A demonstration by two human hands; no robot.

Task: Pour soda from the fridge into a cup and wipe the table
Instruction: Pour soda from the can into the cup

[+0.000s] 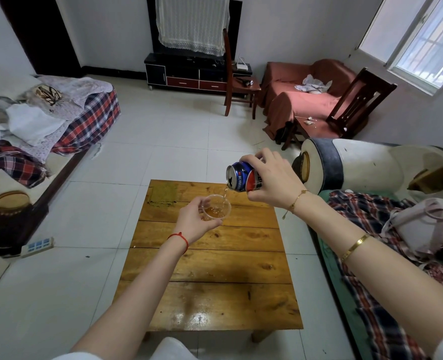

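My right hand (269,179) grips a blue soda can (241,178), tipped so its open top faces left. A thin brown stream falls from the can into a clear plastic cup (216,210). My left hand (194,223) holds that cup just above the wooden table (215,268). Brown soda covers the cup's bottom. A green-yellow cloth (162,193) lies flat at the table's far left corner, apart from both hands.
A sofa with plaid blankets (387,229) runs along the table's right side. A bed with piled fabrics (46,120) stands at the left. A power strip (37,246) lies on the white tiled floor left of the table. Wooden chairs (238,81) stand at the back.
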